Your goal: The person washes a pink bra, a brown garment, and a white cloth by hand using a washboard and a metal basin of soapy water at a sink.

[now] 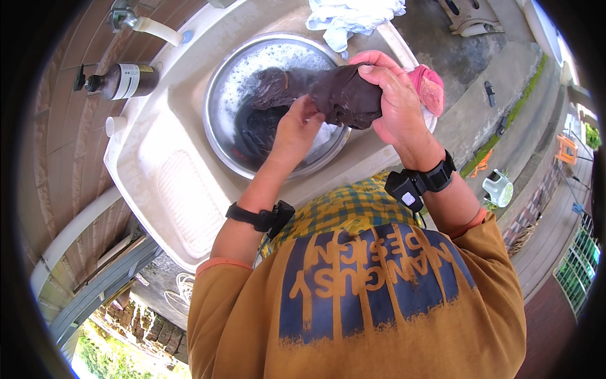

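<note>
Dark brown wet cloth is held bunched over a round metal basin, one end trailing down towards the suds. My right hand grips the cloth's right end, with the thumb on top. At its lower edge, the bent fingers of my left hand pinch the fabric; the fingertips are partly hidden. Inside the basin, more dark cloth lies soaking in soapy water.
The basin stands in a pale laundry sink with a ribbed washboard. A tap, a pump bottle and a white cup are at left. Light blue cloth and pink cloth lie on the far and right rims.
</note>
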A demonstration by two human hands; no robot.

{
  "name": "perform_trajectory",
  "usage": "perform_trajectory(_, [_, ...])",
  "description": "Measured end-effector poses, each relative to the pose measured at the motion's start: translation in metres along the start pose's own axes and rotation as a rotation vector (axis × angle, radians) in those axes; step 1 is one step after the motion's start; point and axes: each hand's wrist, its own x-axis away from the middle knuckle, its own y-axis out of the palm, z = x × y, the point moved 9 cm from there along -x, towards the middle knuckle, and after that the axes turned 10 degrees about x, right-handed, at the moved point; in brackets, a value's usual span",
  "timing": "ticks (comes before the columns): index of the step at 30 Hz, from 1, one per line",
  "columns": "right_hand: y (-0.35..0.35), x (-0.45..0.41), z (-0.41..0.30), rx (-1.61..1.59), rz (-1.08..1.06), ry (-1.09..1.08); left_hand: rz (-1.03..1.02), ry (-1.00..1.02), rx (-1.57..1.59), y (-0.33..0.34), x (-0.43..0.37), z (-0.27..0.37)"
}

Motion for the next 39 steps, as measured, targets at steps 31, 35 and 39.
perform_trajectory(31, [0.042,0.011,0.008,1.055,-0.463,0.000,-0.291,-0.035,0.393,-0.019,0.012,0.077])
perform_trajectory(35, [0.043,0.021,-0.012,0.922,-0.420,-0.278,-0.194,-0.188,0.397,-0.025,-0.008,-0.003])
perform_trajectory(39, [0.050,0.030,-0.029,0.879,-0.519,-0.469,-0.003,-0.214,0.035,-0.037,-0.032,-0.065])
